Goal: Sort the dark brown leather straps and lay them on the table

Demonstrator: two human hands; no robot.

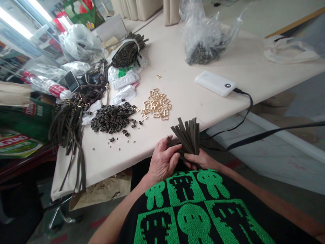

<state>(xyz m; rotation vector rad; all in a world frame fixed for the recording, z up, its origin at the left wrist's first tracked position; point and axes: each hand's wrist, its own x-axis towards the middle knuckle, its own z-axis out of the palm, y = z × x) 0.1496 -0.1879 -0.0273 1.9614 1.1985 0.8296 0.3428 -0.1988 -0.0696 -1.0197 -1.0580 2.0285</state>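
The pale tabletop (172, 67) spreads from 9 o'clock round to 2 o'clock of my hands, its near edge just beyond them. At 12 o'clock, toward its far side, stands a clear plastic bag (205, 47) with dark pieces inside. Long dark straps (61, 123) droop over the edge at 9 o'clock. My right hand (200, 159) is closed round the lower ends of a sheaf of dark strips (189, 135), which fan out above it toward 11 and 12 o'clock. My left hand (164, 157) is curled at the sheaf's 8 o'clock side, thumb and forefinger close against it; whether it pinches a strip I cannot tell. A tied bundle (125, 56) sits farther off at 11 o'clock, a heap of dark loops (111, 117) at 10, a white power bank (215, 83) at 1, and small gold buckles (156, 105) nearer at 11.
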